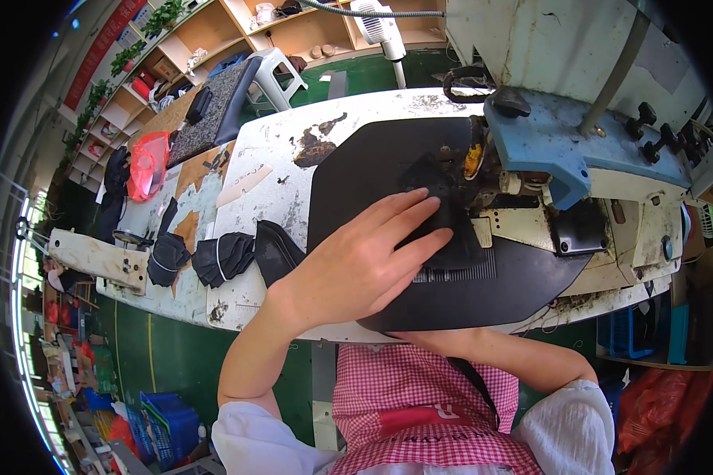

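My left hand [372, 253] lies over a black work plate [352, 170], palm down, with its fingers stretched out and a little apart. Its fingertips rest at the edge of a dark, flexible-looking black piece [461, 241], beside the working head of a blue and white industrial machine [531, 131]. Black on black makes that piece's outline hard to follow. From the right, my other forearm reaches to the plate's front edge. There my right hand [429, 340] goes below the plate, so its fingers and anything in them are hidden.
Left of the plate lie a curved black piece [276, 252] and two banded black bundles [223, 259] on the worn white tabletop [249, 198]. Further left are a red plastic bag [148, 166] and a pale machine arm [95, 257]. A white stool [277, 77] and fan [379, 30] stand behind.
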Motion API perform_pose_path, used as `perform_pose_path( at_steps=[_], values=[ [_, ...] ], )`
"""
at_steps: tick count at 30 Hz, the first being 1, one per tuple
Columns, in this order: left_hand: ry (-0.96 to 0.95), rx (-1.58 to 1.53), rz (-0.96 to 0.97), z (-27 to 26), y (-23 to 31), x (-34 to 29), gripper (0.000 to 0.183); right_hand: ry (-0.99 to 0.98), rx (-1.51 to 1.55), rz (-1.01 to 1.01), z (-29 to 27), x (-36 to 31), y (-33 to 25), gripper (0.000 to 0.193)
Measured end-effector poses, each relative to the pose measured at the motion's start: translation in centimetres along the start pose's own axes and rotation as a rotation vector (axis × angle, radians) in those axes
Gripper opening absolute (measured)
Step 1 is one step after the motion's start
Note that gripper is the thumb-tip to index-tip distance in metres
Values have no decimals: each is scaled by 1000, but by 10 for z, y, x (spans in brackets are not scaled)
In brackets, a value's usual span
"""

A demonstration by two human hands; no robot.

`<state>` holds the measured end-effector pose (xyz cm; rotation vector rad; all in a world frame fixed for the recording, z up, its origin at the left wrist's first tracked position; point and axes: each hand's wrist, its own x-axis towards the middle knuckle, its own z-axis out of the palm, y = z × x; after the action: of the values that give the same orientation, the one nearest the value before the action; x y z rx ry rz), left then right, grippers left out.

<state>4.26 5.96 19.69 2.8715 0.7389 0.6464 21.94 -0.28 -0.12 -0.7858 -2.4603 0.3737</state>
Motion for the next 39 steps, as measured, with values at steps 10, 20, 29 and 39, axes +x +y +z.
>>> perform_pose_path(
  at_steps=[10,20,29,39],
  values=[
    [1,-28,20,2,-31,9,44,37,-470,-183,-23,14,-20,30],
    [13,1,-42,-1,-52,20,45,-132,-633,-329,-34,18,-27,29],
    [459,175,-373,-8,-65,-70,44,3,-155,-53,-27,16,-21,40],
    [201,139,-58,121,41,-146,32,-32,160,114,-36,12,7,26]
  ],
)
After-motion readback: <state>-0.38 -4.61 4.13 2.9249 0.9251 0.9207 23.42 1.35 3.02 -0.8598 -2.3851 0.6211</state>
